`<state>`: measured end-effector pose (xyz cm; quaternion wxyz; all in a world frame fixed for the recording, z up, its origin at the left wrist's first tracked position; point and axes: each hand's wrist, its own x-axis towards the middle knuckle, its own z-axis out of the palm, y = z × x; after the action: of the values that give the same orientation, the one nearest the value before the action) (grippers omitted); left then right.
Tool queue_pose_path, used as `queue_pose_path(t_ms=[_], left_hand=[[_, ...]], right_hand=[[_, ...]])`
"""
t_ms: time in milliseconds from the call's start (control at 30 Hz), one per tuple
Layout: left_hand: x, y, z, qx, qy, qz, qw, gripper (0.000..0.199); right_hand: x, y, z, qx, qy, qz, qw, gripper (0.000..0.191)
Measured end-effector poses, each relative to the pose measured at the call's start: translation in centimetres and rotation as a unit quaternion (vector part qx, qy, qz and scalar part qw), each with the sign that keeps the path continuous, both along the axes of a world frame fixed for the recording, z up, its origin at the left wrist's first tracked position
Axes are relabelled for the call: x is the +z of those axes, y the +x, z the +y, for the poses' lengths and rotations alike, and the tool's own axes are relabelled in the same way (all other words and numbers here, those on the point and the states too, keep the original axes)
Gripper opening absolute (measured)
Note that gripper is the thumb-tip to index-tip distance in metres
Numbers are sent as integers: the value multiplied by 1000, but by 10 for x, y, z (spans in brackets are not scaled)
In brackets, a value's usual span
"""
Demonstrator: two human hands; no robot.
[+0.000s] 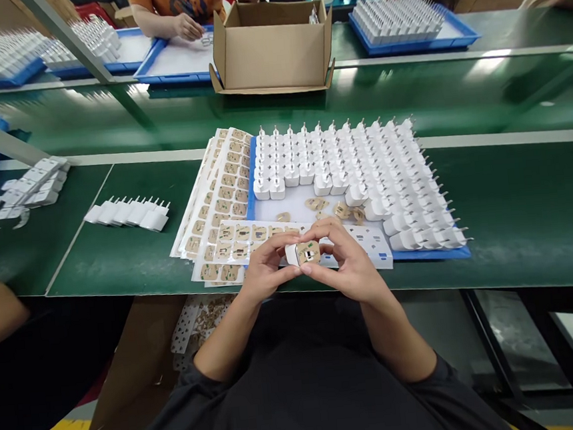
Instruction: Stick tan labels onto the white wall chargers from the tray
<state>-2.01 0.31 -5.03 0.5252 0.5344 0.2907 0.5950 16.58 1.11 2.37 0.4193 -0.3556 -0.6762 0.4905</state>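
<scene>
Between my two hands is a white plug adapter [293, 254] with a tan sticker [310, 252] on the face turned toward me. My left hand [265, 267] grips its left side, fingers closed around it. From the right, my right hand [343, 263] pinches the stickered side with thumb and fingers. Beneath my hands lies a sticker sheet [372, 244], its right part bare of tan stickers. Behind it, a blue-rimmed tray [249, 178] carries rows of white plug adapters [336, 150], with several loose tan pieces [316, 203] on its floor.
Sticker sheets [229, 193] are stacked left of the tray. A row of white adapters [128, 213] lies further left. Across the green bench [516, 201] stands an open cardboard box [272, 55]. Co-workers' hands [188, 27] are at the far side. A carton [134, 369] sits below the bench edge.
</scene>
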Motion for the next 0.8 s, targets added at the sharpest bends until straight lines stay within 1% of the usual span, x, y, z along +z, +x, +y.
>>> queue_pose_path(t_ms=[200, 300, 367, 433, 500, 567, 633, 733, 800], left_hand=[[2, 1, 0, -7, 2, 1, 1000, 43], [6, 2, -2, -13, -15, 20, 1000, 42], [10, 2, -3, -20, -30, 29, 999, 41], [14, 2, -5, -15, -35, 30, 999, 39], [17, 3, -6, -6, -27, 23, 999, 37], [21, 5, -6, -8, -15, 13, 1000, 37], [26, 9, -6, -18, -10, 7, 1000, 37], [30, 16, -6, -27, -18, 9, 999, 43], [29, 21, -5, -33, -24, 12, 999, 46]], right_hand=[[4, 5, 5, -6, 48, 0, 999, 15], [5, 4, 9, -22, 85, -30, 996, 9], [5, 2, 11, -49, 137, -60, 988, 5], [3, 1, 10, -83, 217, -73, 970, 5], [-2, 1, 6, -103, 300, -58, 947, 7], [-8, 1, 0, -113, 343, -22, 932, 13], [-14, 1, -7, -137, 337, 13, 931, 15], [-21, -2, -16, -194, 283, 56, 937, 4], [-20, -7, -19, -229, 240, 93, 939, 9]])
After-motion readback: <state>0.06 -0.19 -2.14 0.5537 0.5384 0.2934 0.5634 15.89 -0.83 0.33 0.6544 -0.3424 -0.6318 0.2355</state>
